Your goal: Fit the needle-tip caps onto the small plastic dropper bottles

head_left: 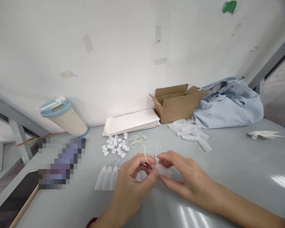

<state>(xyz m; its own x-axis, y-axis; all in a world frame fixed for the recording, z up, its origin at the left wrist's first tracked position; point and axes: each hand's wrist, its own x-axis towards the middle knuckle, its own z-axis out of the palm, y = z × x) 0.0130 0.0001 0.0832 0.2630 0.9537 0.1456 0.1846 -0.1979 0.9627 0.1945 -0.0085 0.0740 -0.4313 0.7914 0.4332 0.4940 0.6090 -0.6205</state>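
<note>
Between the fingertips of both hands is a small translucent squeeze bottle (165, 171), tilted with its neck to the left. My right hand (190, 177) is closed around its body. At the neck, my left hand (135, 186) pinches, and a thin white strap (145, 155) curves up beside those fingers. Partly behind my left hand stretches a row of similar bottles (105, 180), with straps arching from their necks. Beyond it are a cluster of small white caps (115, 145) and a pile of loose straps (137, 140). Several capless bottles (190, 130) lie farther right.
An open cardboard box (178, 109) stands against the wall, between stacked white padded envelopes (133, 121) and a pale blue cloth bag (230, 107). At left are a tumbler (68, 120) and a phone (16, 199). A crumpled tissue (263, 134) lies at right.
</note>
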